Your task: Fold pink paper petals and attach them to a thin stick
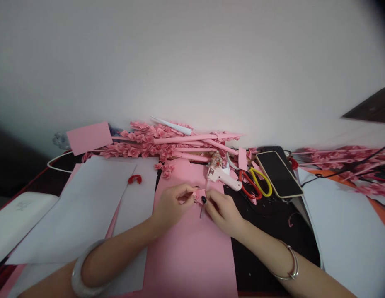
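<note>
Between my two hands is a small folded piece of pink paper (199,195), held over a large pink sheet (192,256). My left hand (175,203) pinches its left side with thumb and forefinger. On the other side, my right hand (223,211) grips the paper with its fingertips. A thin greyish strip (202,212) sticks out below, close to the right fingers; what it is I cannot tell. Just beyond my hands lies a pale pink glue gun (225,178). Small pink paper flowers (167,169) rest at the top of the pink sheet.
Pink paper flower stems (148,145) are piled along the wall. Red-handled scissors (250,186), a yellow handle (263,182) and a phone (279,174) lie to the right. White sheets (80,198) and a white device (24,219) are at left; more white paper (350,231) is at right.
</note>
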`<state>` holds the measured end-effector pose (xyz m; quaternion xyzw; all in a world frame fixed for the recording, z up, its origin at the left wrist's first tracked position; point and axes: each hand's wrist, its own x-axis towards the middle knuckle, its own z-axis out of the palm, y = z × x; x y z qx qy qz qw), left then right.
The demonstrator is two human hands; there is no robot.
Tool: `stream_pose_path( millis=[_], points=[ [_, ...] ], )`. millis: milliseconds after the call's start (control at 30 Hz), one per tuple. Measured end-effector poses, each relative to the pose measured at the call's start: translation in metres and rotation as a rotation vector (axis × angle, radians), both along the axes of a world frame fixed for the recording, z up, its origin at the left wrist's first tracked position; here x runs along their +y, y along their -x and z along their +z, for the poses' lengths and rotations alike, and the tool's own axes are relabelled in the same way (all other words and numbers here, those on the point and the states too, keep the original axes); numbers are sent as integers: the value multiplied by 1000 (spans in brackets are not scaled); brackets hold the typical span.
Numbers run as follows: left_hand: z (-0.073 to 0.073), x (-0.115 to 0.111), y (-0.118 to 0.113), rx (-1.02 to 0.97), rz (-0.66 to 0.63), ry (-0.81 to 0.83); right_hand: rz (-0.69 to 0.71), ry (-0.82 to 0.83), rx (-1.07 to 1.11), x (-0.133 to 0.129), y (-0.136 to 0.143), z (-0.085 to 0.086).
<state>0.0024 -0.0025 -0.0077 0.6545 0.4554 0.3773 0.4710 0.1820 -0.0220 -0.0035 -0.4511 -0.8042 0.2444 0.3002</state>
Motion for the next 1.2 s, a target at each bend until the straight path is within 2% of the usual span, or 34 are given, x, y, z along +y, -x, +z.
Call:
stream_pose_path(
  millis=[133, 267, 400, 533, 867, 1200],
  points=[
    [7, 0, 1, -116, -121, 31, -53, 20, 58, 1, -3, 2],
    [13, 3, 3, -213, -168, 172, -49, 19, 123, 2, -5, 4],
    [10, 4, 2, -119, -220, 292, 55, 42, 105, 1, -4, 4],
    [4, 3, 1, -75, -310, 323, 109, 80, 111, 0, -4, 3],
    [9, -1, 0, -71, -313, 315, 92, 202, 215, 1, -2, 4],
    [5, -2, 1, -55, -315, 298, 92, 240, 264, 1, -2, 2]
  ],
)
